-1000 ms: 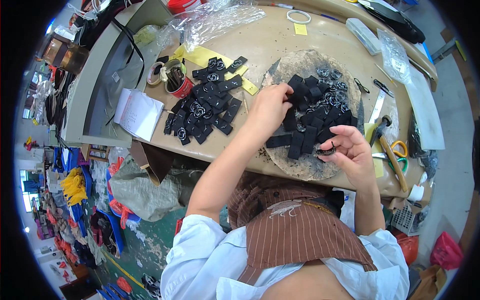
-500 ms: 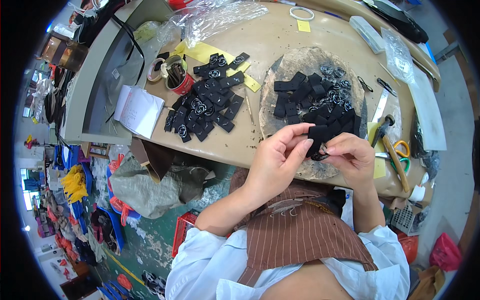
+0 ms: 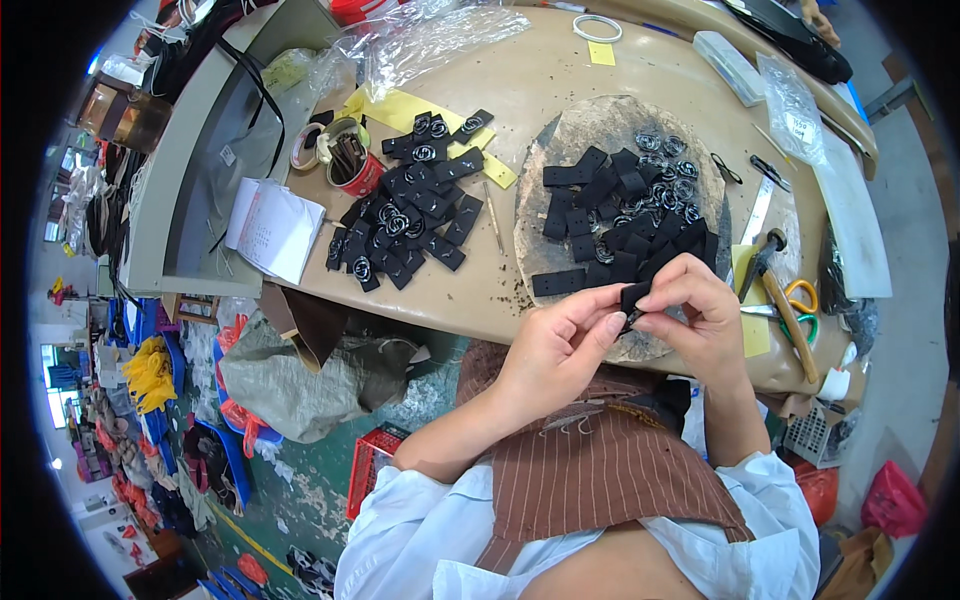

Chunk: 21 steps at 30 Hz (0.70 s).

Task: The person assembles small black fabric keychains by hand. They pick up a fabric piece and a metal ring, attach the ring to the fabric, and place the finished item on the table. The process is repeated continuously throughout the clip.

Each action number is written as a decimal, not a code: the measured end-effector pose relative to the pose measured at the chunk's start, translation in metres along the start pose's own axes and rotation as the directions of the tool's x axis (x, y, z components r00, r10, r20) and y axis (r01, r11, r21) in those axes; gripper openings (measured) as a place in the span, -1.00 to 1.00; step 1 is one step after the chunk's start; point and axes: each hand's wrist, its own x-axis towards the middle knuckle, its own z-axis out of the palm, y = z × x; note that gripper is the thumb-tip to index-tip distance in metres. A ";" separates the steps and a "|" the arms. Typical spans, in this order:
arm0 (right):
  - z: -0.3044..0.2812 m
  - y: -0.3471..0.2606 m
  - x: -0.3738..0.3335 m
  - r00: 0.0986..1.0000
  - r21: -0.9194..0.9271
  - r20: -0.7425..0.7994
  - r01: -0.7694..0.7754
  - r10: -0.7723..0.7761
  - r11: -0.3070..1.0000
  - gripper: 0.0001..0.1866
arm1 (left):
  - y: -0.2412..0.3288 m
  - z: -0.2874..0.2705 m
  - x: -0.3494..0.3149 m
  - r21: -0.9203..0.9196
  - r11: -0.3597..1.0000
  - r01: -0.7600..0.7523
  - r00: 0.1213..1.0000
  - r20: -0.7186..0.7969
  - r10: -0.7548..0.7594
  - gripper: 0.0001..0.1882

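Observation:
Just over the near edge of the round board, my left hand [image 3: 562, 345] pinches a small black strap piece [image 3: 633, 296] between thumb and fingers. My right hand [image 3: 695, 315] grips the other side of the same piece, its thumb and index finger close together. A metal ornament is hard to make out there, since the fingers cover most of the piece. Beyond my hands, loose black strap pieces [image 3: 598, 188] with small holes lie heaped on the board. Shiny ring-shaped metal ornaments [image 3: 668, 165] are piled beside them.
The worn round board [image 3: 540, 235] rests on a tan table [image 3: 470, 300]. To its left lies a heap of black pieces with ornaments [image 3: 410, 205], near a red can [image 3: 362, 180] and a notepad [image 3: 285, 228]. At right are a hammer [image 3: 790, 320], scissors [image 3: 806, 300] and a ruler [image 3: 762, 208].
The strap piece has come lower and shows less between my fingers. My right fingertips have shifted up to its upper edge. Another black strip now shows on the board beyond my left hand.

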 end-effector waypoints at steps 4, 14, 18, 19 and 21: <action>0.000 0.002 -0.003 0.963 0.269 0.055 -0.268 0.263 0.925 -0.59 | -0.004 -0.003 0.003 -0.033 0.999 0.007 0.999 0.048 -0.006 -0.66; 0.022 0.014 -0.003 0.995 0.433 -0.047 -0.064 0.093 0.899 -0.77 | -0.014 0.002 0.009 -0.343 0.935 -0.088 0.985 -0.168 0.031 -0.74; 0.012 0.000 -0.003 0.981 0.337 0.012 -0.188 0.195 0.923 -0.76 | -0.012 -0.008 0.010 0.099 0.987 -0.124 0.968 -0.206 0.143 -0.79; 0.015 -0.004 -0.005 0.969 0.369 -0.015 -0.223 0.246 0.902 -0.75 | -0.012 -0.007 0.010 0.170 0.977 -0.128 0.964 -0.209 0.163 -0.79; 0.020 -0.005 -0.007 0.959 0.398 -0.079 -0.220 0.272 0.891 -0.75 | -0.010 -0.006 0.011 0.310 0.941 -0.132 0.955 -0.213 0.204 -0.78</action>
